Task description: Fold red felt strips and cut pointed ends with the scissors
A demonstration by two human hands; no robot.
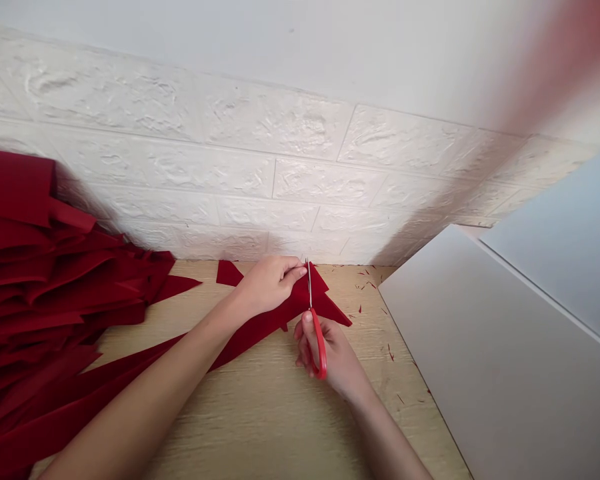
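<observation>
My left hand [274, 283] pinches the edge of a long strip of dark red fabric [260, 333], thumb on top, close to the wall. In my right hand [333, 350] are scissors [321, 347] with red handles, the thumb through one loop. Their thin metal blades point toward the wall and lie at the fabric, just right of my left fingertips. Whether the blades are parted is hard to make out. Pointed ends of the fabric spread to the right of the blades. The strip runs back under my left forearm to the lower left.
A large heap of folded red fabric [55, 273] fills the left side. A small red piece [229, 273] lies by the white brick-patterned wall [220, 167]. Red scraps [391, 353] dot the wooden surface [260, 420] at right, beside a white panel [500, 347].
</observation>
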